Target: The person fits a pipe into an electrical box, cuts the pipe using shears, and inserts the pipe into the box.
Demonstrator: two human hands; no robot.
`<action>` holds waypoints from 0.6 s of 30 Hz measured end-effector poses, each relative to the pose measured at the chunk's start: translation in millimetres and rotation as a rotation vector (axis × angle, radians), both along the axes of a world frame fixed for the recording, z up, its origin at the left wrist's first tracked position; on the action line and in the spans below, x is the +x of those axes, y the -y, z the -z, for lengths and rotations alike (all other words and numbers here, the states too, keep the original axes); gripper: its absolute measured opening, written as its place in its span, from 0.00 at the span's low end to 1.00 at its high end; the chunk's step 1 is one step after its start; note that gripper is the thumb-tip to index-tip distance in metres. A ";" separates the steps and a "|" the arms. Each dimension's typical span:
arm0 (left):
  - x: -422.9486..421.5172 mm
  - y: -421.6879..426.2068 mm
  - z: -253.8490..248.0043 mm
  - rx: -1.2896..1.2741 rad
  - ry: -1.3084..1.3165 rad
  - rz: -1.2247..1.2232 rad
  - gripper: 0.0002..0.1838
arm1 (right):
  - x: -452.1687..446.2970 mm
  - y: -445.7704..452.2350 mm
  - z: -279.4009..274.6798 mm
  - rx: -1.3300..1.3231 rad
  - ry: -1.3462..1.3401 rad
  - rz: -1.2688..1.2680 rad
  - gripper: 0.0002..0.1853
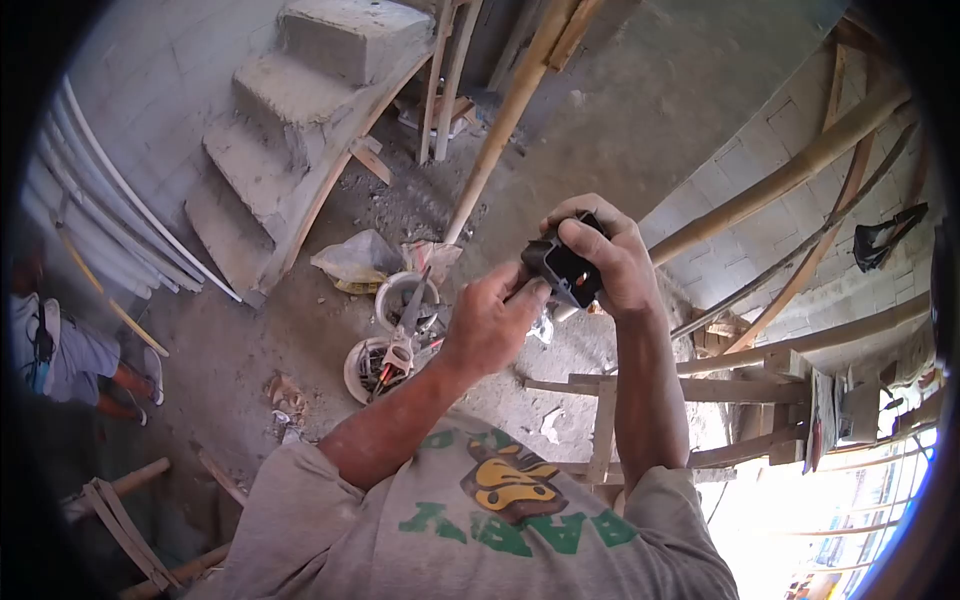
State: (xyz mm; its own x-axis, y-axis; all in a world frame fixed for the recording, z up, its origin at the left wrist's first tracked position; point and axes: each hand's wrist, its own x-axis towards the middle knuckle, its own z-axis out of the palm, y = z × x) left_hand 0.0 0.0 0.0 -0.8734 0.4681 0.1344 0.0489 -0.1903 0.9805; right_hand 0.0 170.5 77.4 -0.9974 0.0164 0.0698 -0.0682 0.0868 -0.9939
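Note:
A small black open-sided box [570,268], which looks like an electrical box, is held up in front of my chest. My right hand [622,262] wraps round it from the right, with the thumb pressed against its face. On the other side, my left hand [492,322] is closed with thumb and fingertips pinching the box's lower left edge. Whether a smaller piece sits in that pinch is hidden. Below and left of my left hand, two buckets stand on the floor: one bucket [436,297] and another bucket [352,366] holding scissors [399,352] and small parts.
Concrete stairs [265,140] rise at the upper left, with pipes [130,210] along the wall. A wooden pole [500,130] slants to the floor. Lumber [690,388] stands at the right. Another person's legs [95,370] show at the left edge. A sack [355,258] lies behind the buckets.

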 end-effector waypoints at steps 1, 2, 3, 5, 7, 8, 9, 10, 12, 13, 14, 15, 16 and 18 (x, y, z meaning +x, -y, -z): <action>0.7 1.1 -2.4 -0.018 -0.012 -0.010 0.12 | -0.2 0.2 1.2 -0.016 -0.019 -0.008 0.15; 2.6 1.7 -2.9 -0.041 -0.021 -0.013 0.13 | 2.1 0.1 2.9 -0.036 -0.035 -0.008 0.14; -5.3 -8.7 -2.2 0.036 -0.048 -0.009 0.12 | -4.7 -5.8 -5.5 0.068 -0.062 0.002 0.14; 3.4 -1.8 1.5 0.074 -0.046 -0.007 0.11 | 1.9 3.6 -6.0 0.160 -0.060 0.014 0.15; -2.9 0.2 3.2 0.074 -0.043 0.011 0.11 | 0.8 7.4 -11.5 0.191 -0.026 0.018 0.16; -4.5 -0.6 1.9 0.078 -0.039 0.027 0.11 | 2.4 7.2 -14.7 0.210 -0.006 0.027 0.17; -7.2 -2.8 2.2 0.043 -0.053 0.033 0.11 | 1.6 5.0 -13.7 0.211 -0.032 0.040 0.17; -9.0 -3.5 5.1 0.003 -0.068 0.040 0.11 | 0.2 3.0 -7.7 0.208 -0.058 0.054 0.17; -11.1 -4.7 6.1 -0.009 -0.028 0.072 0.11 | -1.0 -1.7 -3.1 0.266 -0.106 0.075 0.17; -10.8 -6.0 6.3 0.023 0.028 0.100 0.11 | -2.3 -3.3 -5.8 0.263 -0.055 0.056 0.16; -11.1 -6.4 6.6 0.050 0.084 0.129 0.11 | -4.9 -3.2 -10.0 0.254 -0.005 0.038 0.16; -12.2 -6.5 6.9 0.062 0.107 0.133 0.11 | -6.5 -3.3 -12.0 0.245 0.044 0.019 0.16; -17.0 -5.9 6.3 0.075 0.122 0.131 0.11 | -10.1 -3.8 -8.5 0.269 0.041 0.025 0.15; -29.0 -0.6 9.2 0.147 0.055 0.148 0.20 | -17.3 -0.3 -20.5 0.352 -0.046 -0.062 0.17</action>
